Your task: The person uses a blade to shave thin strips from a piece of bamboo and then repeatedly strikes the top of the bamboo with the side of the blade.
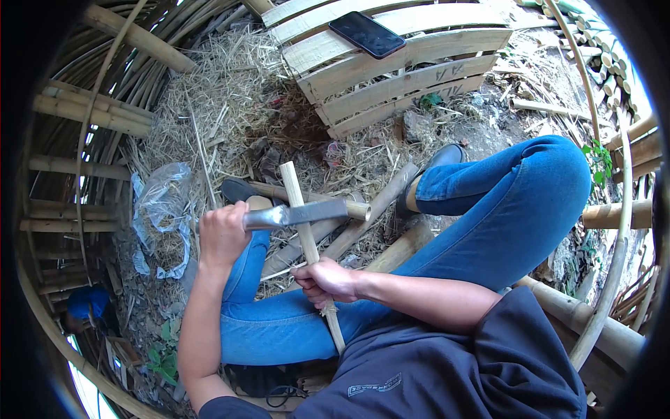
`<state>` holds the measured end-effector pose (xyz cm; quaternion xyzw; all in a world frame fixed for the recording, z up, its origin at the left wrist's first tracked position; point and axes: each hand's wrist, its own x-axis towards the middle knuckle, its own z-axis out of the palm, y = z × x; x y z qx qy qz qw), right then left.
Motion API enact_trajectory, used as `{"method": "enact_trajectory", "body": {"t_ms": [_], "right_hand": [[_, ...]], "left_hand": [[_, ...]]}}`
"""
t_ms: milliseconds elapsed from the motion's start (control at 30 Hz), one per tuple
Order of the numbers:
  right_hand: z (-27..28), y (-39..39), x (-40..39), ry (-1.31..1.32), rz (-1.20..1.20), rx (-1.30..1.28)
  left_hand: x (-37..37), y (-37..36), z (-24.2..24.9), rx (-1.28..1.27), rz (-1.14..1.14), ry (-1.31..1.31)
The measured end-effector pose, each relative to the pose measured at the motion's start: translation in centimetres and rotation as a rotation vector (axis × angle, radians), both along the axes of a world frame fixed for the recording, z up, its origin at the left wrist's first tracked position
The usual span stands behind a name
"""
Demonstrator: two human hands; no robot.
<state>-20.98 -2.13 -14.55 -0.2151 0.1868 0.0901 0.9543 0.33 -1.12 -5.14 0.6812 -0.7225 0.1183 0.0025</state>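
My left hand (223, 234) is closed around the handle of a broad knife (317, 211) with a grey, square-ended blade. The blade points right and crosses the upper part of a pale wooden stick (308, 244). Lower down, my right hand (328, 281) wraps around that stick. Its top end tilts slightly left, and its lower end reaches my lap, over the jeans. Frayed fibres stick out from the stick just below my right fist. My fingers hide the knife's handle.
A slatted wooden crate (412, 59) stands ahead, with a phone (368, 34) on top. Straw (230, 91) covers the ground. Bamboo poles (377, 209) lie between my feet. A clear plastic bag (165, 199) is on the left, and bamboo framing (91, 115) surrounds me.
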Motion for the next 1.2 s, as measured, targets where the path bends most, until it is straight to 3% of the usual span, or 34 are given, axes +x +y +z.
{"method": "enact_trajectory", "body": {"t_ms": [233,467,600,833,967,1200], "right_hand": [[0.8,0.4,0.3,0.03,0.001,-0.029],[1.2,0.2,0.1,-0.05,0.013,-0.034],[0.2,-0.1,0.2,0.009,-0.019,0.018],[0.2,-0.5,0.2,-0.023,-0.016,0.034],[0.3,-0.4,0.2,-0.016,-0.03,0.031],[0.1,-0.6,0.3,-0.017,-0.051,0.014]], "left_hand": [[2.1,-1.2,1.6,-0.081,0.076,-0.087],[5.4,-0.5,3.0,-0.22,0.299,-0.143],[4.7,0.7,3.8,-0.281,0.197,0.148],[1.2,1.5,3.3,-0.067,-0.002,0.11],[-0.1,1.9,2.9,-0.002,0.007,0.166],[0.5,1.9,1.1,0.045,-0.028,0.025]]}}
